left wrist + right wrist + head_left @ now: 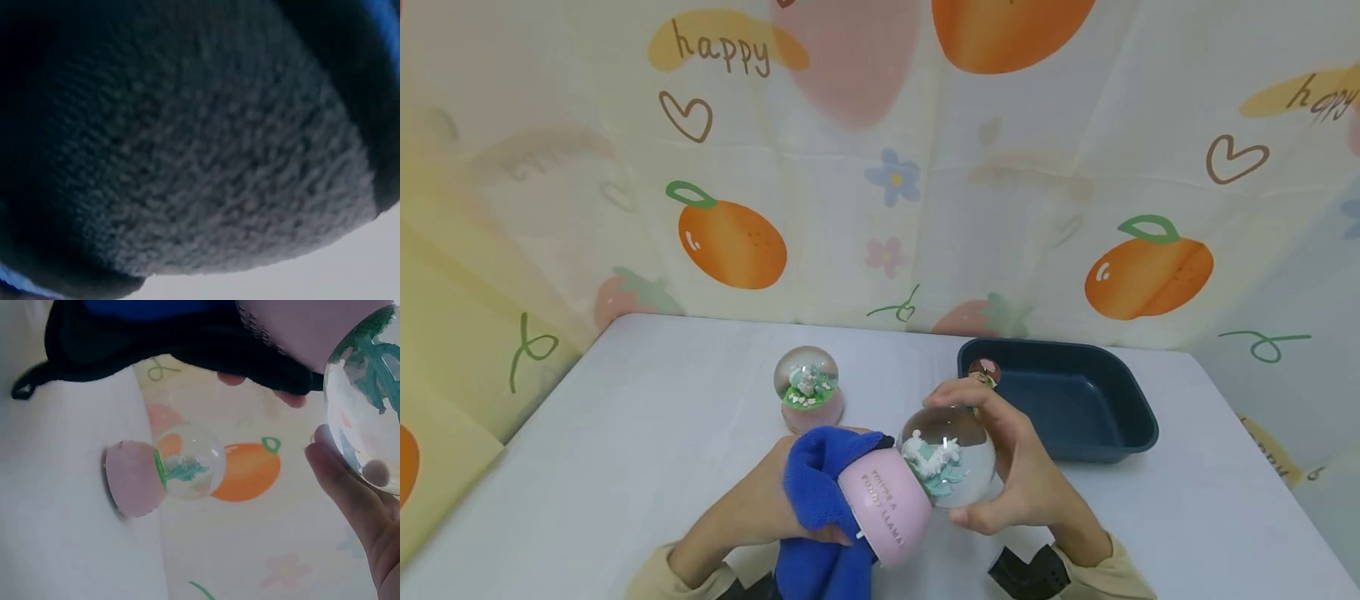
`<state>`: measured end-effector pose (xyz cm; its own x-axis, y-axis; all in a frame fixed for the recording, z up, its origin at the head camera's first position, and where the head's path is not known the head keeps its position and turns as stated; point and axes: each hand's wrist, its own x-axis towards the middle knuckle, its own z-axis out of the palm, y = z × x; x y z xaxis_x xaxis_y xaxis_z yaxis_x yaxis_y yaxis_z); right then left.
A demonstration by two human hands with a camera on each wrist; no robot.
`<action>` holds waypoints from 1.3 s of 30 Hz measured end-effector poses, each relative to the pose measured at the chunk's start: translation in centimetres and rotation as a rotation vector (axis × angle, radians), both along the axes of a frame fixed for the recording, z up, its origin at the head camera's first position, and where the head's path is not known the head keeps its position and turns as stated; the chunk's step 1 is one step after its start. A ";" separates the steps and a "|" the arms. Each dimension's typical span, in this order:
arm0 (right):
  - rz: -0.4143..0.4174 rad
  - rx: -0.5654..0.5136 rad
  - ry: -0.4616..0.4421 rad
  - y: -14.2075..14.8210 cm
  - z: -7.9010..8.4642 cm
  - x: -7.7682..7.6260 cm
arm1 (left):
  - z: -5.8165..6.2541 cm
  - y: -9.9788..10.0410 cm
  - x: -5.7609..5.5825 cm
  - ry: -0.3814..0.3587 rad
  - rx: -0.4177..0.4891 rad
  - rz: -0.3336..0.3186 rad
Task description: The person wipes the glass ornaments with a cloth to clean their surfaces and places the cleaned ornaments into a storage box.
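Note:
A snow globe (887,508) with a pink lettered base and a white llama-like figure inside is tilted sideways between both hands. My left hand (767,492) grips a blue cloth (816,475) wrapped against the base. With fingers and thumb spread round the clear ball, my right hand (1018,467) holds the globe's other end. The right wrist view shows the cloth's black edging (112,359) and some left fingertips (290,399) below it. Dark textured fabric (219,156) fills most of the left wrist view, hiding the left palm.
A second snow globe (812,408) on a pink base stands upright behind the left hand. To the back right is a dark blue tray (1075,446). A small brownish round object (985,371) shows at its left end, partly hidden by the right hand. A patterned curtain (850,233) borders the white table.

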<state>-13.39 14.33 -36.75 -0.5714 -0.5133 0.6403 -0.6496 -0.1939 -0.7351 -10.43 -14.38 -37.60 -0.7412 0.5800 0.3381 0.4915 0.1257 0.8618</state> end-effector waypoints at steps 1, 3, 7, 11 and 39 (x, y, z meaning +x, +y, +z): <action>0.000 -0.005 0.009 -0.1 0.0 0.0 | 0.0 0.0 0.0 -0.011 -0.001 -0.010; 0.001 -0.017 0.020 -0.1 -0.1 0.0 | -0.1 0.2 0.1 0.007 0.007 0.014; -0.033 -0.033 0.010 0.0 0.0 -0.1 | -0.1 0.5 0.4 0.061 0.051 0.166; -0.076 -0.034 -0.010 0.1 0.1 -0.2 | 0.0 0.6 0.4 0.086 0.074 0.302; -0.212 0.170 0.133 -1.0 -0.6 -0.2 | 0.1 0.3 0.1 -0.187 0.283 0.256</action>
<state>-13.58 13.35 -37.37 -0.5942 -0.4977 0.6318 -0.7550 0.0743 -0.6515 -10.35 -14.07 -37.50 -0.9128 0.2726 0.3040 0.3074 -0.0313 0.9511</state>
